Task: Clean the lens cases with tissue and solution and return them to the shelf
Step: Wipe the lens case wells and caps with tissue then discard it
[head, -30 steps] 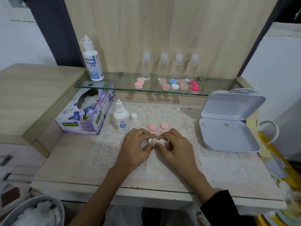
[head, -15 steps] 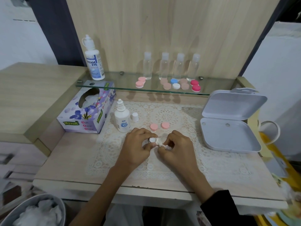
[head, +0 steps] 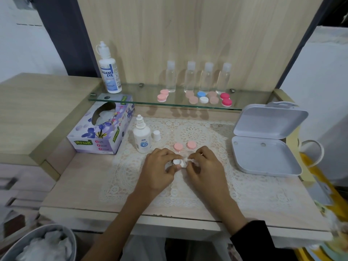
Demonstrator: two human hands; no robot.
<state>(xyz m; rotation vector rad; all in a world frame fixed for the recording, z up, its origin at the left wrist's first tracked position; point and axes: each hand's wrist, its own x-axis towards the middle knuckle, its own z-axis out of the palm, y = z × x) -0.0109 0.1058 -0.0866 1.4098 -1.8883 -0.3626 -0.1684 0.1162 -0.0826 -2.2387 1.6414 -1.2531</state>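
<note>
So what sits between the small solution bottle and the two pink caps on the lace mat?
In the head view, only its small white cap stands between the small solution bottle and the two pink caps, upright on the lace mat.

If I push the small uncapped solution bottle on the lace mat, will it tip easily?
Probably yes. The small solution bottle stands tall and narrow on the uneven lace mat. It looks like light plastic, and with its cap off beside it, liquid might spill.
</note>
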